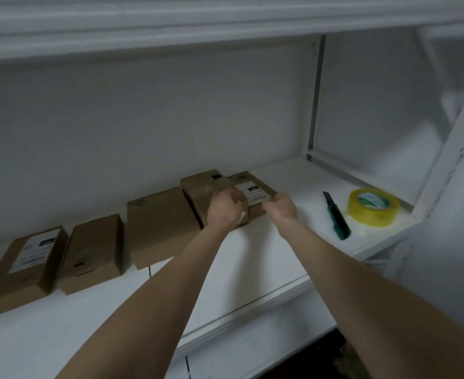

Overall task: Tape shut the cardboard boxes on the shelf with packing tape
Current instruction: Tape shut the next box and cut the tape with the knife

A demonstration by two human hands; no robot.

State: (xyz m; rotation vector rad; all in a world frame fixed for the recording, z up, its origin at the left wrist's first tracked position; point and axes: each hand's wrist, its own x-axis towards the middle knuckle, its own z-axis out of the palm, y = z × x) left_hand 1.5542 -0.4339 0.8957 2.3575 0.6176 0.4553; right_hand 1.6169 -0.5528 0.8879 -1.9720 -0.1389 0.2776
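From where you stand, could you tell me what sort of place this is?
Likely a storeroom or packing area: a white shelf holds several cardboard boxes, with a packing tape roll and a green utility knife nearby.

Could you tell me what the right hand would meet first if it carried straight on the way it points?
The labelled box: the right hand points at its near right corner and seems to be gripping it there, though depth is unclear.
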